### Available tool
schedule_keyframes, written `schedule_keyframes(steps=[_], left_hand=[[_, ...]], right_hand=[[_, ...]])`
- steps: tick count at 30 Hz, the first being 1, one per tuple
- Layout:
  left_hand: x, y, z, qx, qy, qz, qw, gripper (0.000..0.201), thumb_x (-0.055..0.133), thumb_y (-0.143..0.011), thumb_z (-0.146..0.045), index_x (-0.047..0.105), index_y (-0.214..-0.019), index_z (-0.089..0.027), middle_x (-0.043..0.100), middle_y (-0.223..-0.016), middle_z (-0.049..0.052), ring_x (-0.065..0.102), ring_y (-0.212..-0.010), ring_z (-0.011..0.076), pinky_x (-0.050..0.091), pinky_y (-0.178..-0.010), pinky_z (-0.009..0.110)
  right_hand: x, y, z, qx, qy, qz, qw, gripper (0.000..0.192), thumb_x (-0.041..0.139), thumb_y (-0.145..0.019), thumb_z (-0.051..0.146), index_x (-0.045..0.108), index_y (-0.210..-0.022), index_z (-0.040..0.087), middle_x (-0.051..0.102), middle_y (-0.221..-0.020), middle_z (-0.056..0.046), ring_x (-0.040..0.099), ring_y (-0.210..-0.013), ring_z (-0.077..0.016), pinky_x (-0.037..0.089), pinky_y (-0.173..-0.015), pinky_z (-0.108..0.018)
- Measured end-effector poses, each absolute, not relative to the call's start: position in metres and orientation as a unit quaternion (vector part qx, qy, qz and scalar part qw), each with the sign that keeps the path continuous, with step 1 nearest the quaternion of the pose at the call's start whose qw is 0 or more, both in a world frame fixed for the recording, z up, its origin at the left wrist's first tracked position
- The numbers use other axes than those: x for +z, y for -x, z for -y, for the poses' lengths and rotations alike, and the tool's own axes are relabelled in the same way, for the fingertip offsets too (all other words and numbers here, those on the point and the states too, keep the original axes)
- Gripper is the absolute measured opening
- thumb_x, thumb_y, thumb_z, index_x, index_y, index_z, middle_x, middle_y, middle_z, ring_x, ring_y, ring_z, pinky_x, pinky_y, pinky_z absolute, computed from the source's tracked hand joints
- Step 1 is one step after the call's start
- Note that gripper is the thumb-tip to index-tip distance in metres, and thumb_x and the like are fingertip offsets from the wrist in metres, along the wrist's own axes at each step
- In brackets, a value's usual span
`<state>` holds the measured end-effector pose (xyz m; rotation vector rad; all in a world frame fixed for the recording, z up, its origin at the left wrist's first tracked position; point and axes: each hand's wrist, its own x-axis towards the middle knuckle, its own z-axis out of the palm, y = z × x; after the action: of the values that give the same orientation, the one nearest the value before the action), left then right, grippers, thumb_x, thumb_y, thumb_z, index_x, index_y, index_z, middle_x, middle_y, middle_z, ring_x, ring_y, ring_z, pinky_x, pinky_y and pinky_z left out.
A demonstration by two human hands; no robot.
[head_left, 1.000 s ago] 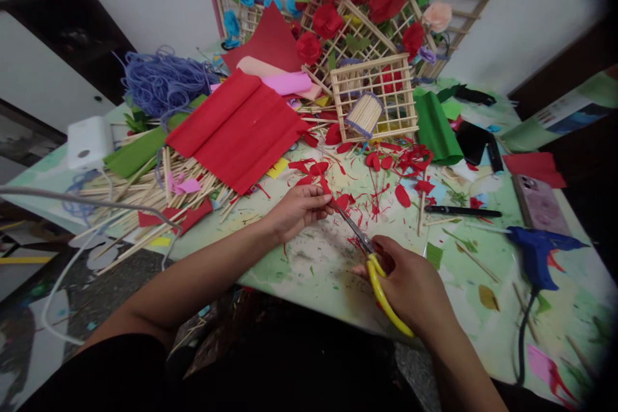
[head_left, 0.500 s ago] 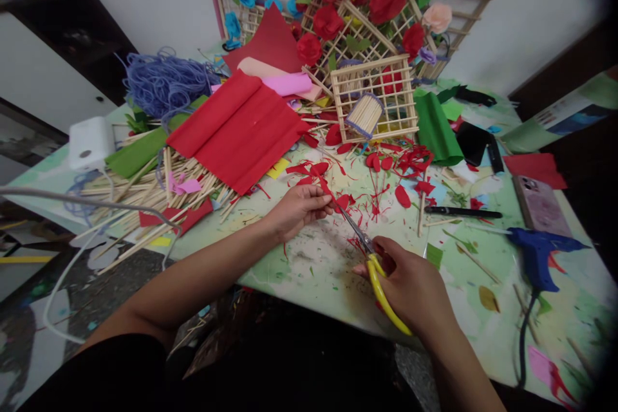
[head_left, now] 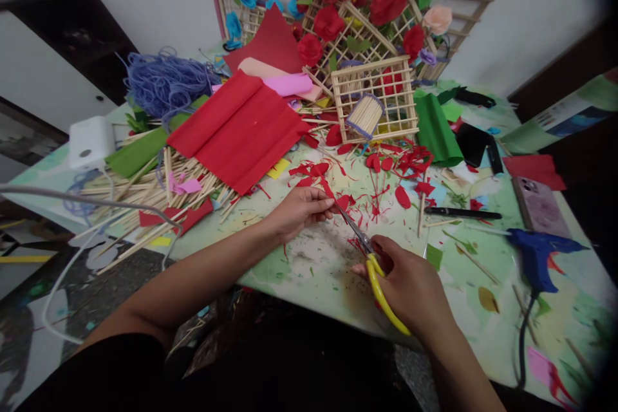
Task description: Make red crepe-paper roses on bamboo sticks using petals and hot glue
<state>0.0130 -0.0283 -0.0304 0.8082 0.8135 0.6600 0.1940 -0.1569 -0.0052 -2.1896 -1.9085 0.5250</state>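
My left hand is closed in a pinch on a small piece of red crepe paper, part of which shows past the fingertips. In my right hand are scissors with yellow handles, the fingers wrapped round the grips. Their blade tips reach the red paper right beside my left fingertips; whether the blades are apart is hard to make out. Just beyond the hands, cut red petals and thin red scraps lie scattered on the table.
A large red crepe sheet covers wooden sticks at left, near blue yarn. Stick lattices with paper flowers stand at the back. On the right lie a black pen, a phone and a blue glue gun.
My left hand has shifted very slightly to the right, towards the scissors' tips. My right hand and the scissors are nearly where they were.
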Motion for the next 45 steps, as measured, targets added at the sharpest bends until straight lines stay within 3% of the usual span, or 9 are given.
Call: schedule_keyframes(steps=[45], left_hand=[[-0.029, -0.012, 0.029, 0.303, -0.397, -0.373, 0.782, 0.015, 0.072, -0.07, -0.021, 0.062, -0.071, -0.011, 0.064, -0.065, 0.001, 0.055, -0.055, 0.0044, 0.042, -0.059, 0.018]], right_hand=[[-0.007, -0.19, 0.154, 0.177, 0.74, 0.64, 0.107, 0.024, 0.054, -0.077, 0.043, 0.06, -0.09, 0.025, 0.056, -0.056, 0.003, 0.051, -0.051, -0.0155, 0.026, -0.049, -0.024]])
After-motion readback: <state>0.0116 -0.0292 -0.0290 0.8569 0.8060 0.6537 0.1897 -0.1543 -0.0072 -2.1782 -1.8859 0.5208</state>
